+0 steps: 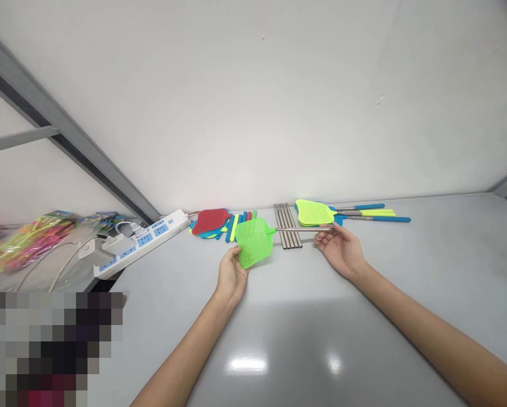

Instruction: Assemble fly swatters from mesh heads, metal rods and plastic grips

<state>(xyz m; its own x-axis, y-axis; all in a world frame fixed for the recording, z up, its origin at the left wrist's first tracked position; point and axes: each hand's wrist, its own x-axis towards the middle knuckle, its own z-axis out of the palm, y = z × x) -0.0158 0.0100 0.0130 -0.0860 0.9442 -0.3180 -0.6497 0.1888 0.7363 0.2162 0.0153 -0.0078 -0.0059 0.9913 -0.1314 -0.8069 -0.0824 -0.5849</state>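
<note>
Between my two hands, above the table, is a green fly swatter head [255, 244] with a metal rod [299, 229] at its neck. My left hand [233, 272] grips the head by its lower left edge. At the rod's far end, my right hand [341, 249] has its fingers closed on the metal. Behind the held piece lie several loose metal rods [287, 226] side by side. Left of them are several coloured handle grips [245, 217] and a pile topped by a red swatter head [211, 221]. Beyond my right hand lie swatters with a yellow head [315, 213] and blue and yellow handles [384, 219].
A white power strip [154, 240] with plugs and cables lies along the left. Clear plastic bags of bright coloured items [28, 243] sit farther left. A pale wall [278, 113] rises behind the grey table [287, 350], and a metal frame post [79, 130] slants at the left.
</note>
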